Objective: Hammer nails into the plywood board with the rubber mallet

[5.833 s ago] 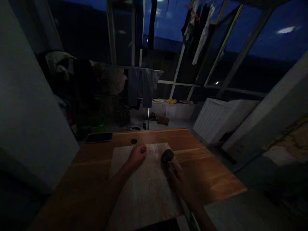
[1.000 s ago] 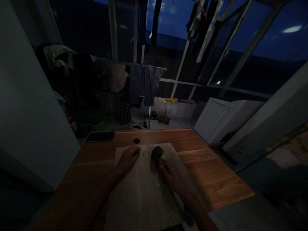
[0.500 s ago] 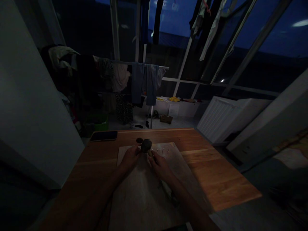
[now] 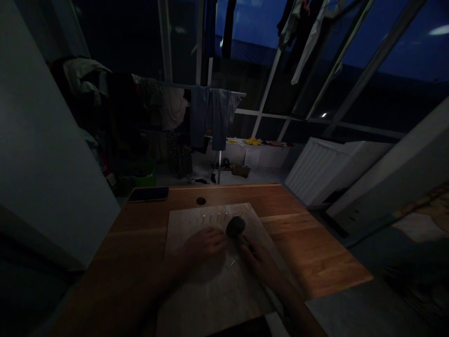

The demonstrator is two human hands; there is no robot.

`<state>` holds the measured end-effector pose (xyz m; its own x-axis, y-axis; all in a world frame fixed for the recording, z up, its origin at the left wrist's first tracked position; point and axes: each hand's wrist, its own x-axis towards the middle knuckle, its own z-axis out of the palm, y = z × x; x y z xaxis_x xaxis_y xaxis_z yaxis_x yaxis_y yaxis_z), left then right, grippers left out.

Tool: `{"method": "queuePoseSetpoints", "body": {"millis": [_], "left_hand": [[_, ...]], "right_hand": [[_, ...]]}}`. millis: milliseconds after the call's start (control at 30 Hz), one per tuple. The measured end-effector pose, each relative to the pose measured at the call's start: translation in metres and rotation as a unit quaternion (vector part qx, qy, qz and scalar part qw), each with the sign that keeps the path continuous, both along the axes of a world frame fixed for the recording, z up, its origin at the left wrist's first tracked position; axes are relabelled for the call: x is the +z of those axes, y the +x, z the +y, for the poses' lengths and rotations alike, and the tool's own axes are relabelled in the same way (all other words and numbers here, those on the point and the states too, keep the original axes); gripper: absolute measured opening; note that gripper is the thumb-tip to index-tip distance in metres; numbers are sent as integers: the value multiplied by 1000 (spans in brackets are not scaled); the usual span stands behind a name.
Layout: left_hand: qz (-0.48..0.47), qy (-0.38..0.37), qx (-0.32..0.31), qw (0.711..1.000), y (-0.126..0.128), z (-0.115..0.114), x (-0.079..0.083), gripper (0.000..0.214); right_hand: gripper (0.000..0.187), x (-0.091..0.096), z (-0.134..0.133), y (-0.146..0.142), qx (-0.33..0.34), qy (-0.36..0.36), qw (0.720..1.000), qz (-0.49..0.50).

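Note:
My right hand (image 4: 258, 260) is closed around the handle of a mallet with a dark, round head (image 4: 235, 227), held over the board. To its left, my left hand (image 4: 206, 242) hovers low above the wooden board (image 4: 196, 290), slightly blurred, its fingers loosely stretched and nothing visible in them. A row of several upright nails (image 4: 218, 217) stands along the board's far end, partly behind the mallet head. Between my hands, nearer to me, a few loose nails (image 4: 230, 263) lie on the board.
The board lies on a wooden table (image 4: 315, 252). A phone (image 4: 149, 194) rests at the far left corner, and a dark round spot (image 4: 201, 201) is beyond the board. A dark object with a light edge (image 4: 245, 327) covers the near end. Behind stands a drying rack with clothes (image 4: 199, 117).
My left hand has left the nail row and come back toward me and right. The mallet has moved right and nearer in my right hand, uncovering more upright nails.

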<state>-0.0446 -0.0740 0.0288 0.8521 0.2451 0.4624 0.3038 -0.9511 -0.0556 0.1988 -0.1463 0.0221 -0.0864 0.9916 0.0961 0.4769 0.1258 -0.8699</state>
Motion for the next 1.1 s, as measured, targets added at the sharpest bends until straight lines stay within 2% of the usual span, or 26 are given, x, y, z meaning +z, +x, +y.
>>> {"method": "queuePoseSetpoints", "body": {"millis": [67, 133, 333, 467, 600, 700, 733, 800, 867, 900, 967, 1100], "left_hand": [[37, 33, -75, 996, 10, -18, 2, 24], [60, 55, -99, 992, 18, -31, 1, 20], [75, 117, -84, 987, 25, -34, -2, 13], [79, 119, -72, 987, 25, -31, -1, 10], [62, 49, -37, 996, 17, -18, -2, 12], [-33, -77, 51, 995, 0, 6, -4, 25], [-83, -133, 89, 984, -8, 16, -5, 28], [-193, -231, 184, 936, -23, 36, -7, 27], [-264, -289, 259, 883, -37, 51, -10, 26], [-279, -306, 277, 867, -43, 56, -11, 25], [-282, -327, 285, 856, -50, 61, -13, 25], [-278, -322, 285, 859, -54, 62, -16, 21]], "right_hand": [[61, -6, -2, 4, -29, -4, 999, 15], [65, -8, -2, 3, -53, -5, 998, 30], [69, -8, -2, 0, -54, -47, 997, 36], [62, -9, -2, 1, -60, -18, 997, 34], [59, -7, -2, 0, -50, -5, 998, 42], [63, -7, -1, 0, -62, -11, 997, 40], [64, -8, -1, 1, -68, -13, 997, 40], [66, -10, 0, 2, -75, -17, 996, 42], [67, -12, 0, 3, -73, -24, 996, 44], [69, -12, 0, 3, -72, -29, 996, 42], [71, -12, -1, 3, -75, -35, 996, 36], [72, -13, -1, 3, -87, -36, 995, 39]]}}
